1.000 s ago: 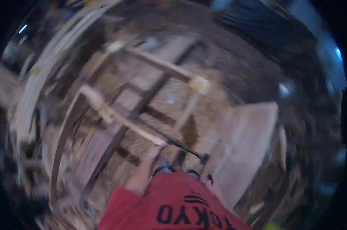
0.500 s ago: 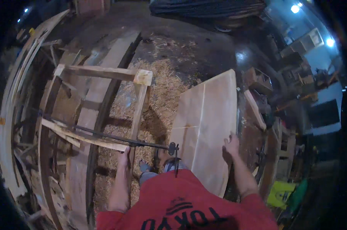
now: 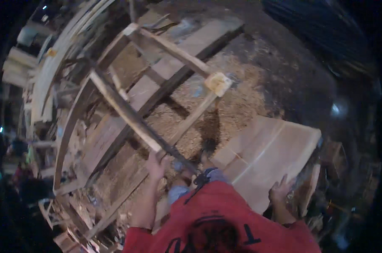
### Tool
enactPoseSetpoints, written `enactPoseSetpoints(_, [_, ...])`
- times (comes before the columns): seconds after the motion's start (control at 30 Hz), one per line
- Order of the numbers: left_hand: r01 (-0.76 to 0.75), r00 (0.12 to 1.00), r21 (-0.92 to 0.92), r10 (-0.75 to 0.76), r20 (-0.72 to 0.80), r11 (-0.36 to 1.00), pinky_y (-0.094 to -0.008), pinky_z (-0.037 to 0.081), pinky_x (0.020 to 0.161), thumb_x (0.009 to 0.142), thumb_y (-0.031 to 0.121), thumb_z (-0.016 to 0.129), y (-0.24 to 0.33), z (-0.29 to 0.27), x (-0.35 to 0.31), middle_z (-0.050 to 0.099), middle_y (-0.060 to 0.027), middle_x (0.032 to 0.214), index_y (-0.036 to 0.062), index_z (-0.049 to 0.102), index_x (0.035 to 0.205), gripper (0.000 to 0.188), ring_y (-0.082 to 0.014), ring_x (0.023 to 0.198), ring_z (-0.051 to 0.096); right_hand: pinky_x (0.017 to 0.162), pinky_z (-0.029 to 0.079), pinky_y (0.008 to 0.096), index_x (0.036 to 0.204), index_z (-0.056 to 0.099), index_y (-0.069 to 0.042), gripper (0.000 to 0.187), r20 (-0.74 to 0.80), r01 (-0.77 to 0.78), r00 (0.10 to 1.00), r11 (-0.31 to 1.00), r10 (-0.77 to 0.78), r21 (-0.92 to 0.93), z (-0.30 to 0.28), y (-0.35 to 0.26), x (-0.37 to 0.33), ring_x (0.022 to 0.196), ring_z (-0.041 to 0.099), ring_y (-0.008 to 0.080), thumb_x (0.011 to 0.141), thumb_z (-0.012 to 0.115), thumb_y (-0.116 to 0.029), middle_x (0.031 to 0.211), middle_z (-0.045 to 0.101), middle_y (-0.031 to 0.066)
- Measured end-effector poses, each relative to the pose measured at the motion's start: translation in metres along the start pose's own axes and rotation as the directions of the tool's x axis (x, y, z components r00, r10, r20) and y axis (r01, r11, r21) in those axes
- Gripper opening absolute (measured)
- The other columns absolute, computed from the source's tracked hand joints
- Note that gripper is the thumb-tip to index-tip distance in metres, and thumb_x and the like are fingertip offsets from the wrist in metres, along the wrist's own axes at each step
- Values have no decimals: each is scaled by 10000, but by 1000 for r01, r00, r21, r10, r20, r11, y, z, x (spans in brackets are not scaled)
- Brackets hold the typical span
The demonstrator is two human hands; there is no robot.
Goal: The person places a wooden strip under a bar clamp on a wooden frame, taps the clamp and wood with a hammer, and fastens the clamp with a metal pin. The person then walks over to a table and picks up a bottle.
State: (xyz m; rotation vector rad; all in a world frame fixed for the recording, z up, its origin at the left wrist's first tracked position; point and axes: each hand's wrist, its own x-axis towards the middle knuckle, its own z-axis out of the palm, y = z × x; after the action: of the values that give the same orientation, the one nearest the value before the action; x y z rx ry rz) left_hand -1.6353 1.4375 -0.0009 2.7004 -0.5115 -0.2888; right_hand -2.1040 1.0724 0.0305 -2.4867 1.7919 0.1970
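Observation:
My left hand point(image 3: 156, 165) grips the near end of a pale wooden strip point(image 3: 131, 121). Alongside that strip runs a dark bar clamp point(image 3: 174, 152), its screw end point(image 3: 201, 179) close to my shirt. Both lie across a wooden frame of rails and legs point(image 3: 174, 49), which has a pale squared corner point(image 3: 218, 84). On my right, a broad wooden panel point(image 3: 269, 149) with a light lengthwise line leans at my side. My right hand point(image 3: 280, 189) rests at the panel's outer edge, fingers spread, holding nothing I can see.
A thick long plank point(image 3: 212, 36) lies beneath and beyond the frame. Wood shavings point(image 3: 237, 99) cover the floor around my feet. Long bent boards point(image 3: 51, 80) stand at the far left, and a dark cover point(image 3: 321, 33) lies at the far right.
My view has swung to the left, so the frame, clamp and panel appear turned clockwise and shifted right. Both hands keep their places at the strip end and the panel edge.

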Motion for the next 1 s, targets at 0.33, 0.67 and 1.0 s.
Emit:
enactPoseSetpoints(0.33, [358,804,-595,86,588,719,-428,455,901,971,333,552,60,4,-179,648,-184,1117,26,647,1128,357,-359,1059,602,1111,218,597,1473,389,-111,719,80,25,997,936,3,-351,18,8,2,1383,220,517,853,551,-438,1519,152,348])
enactPoseSetpoints(0.67, [580,708,-474,-122,696,662,-382,500,819,973,349,541,65,21,-184,687,-204,992,31,668,1126,375,-282,887,665,864,436,500,1191,581,-74,415,546,276,831,932,-107,-237,47,50,106,1116,483,376,931,480,-381,1231,471,252])
enactPoseSetpoints(1.0, [892,446,-390,-591,672,230,-299,481,637,838,216,722,103,-18,-186,704,-71,783,15,720,841,200,-119,710,619,702,520,404,933,662,26,245,468,750,459,611,-756,252,33,-278,420,757,675,315,818,651,-190,842,685,212])
